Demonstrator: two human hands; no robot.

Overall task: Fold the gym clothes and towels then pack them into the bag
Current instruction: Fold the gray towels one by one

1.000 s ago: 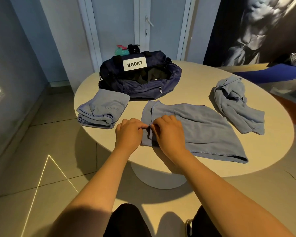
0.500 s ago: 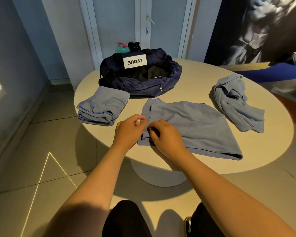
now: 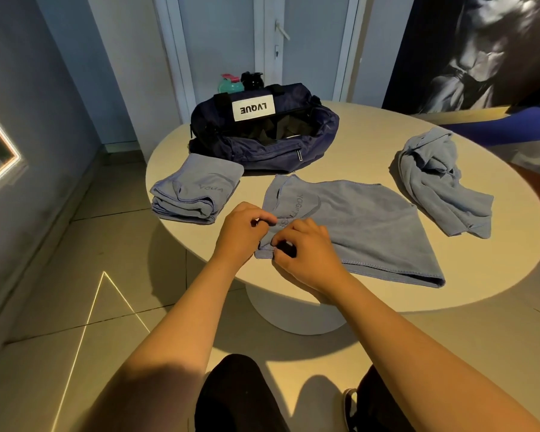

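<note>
A blue towel (image 3: 362, 226) lies spread flat in the middle of the round table (image 3: 371, 151). My left hand (image 3: 242, 232) and my right hand (image 3: 306, 254) sit side by side at its near left corner, each pinching the towel's edge. A folded blue towel (image 3: 197, 190) rests to the left. A crumpled blue towel (image 3: 440, 182) lies at the right. The navy duffel bag (image 3: 262, 135) stands unzipped at the back of the table, with dark items inside.
Two bottles, one teal (image 3: 229, 84) and one black (image 3: 252, 80), stand behind the bag. A door and white frame are beyond the table. A blue mat (image 3: 512, 126) lies at the far right. My knees are under the near table edge.
Both hands stay at the towel's near left corner; the fingers have shifted their pinch along the edge. The view has drifted slightly.
</note>
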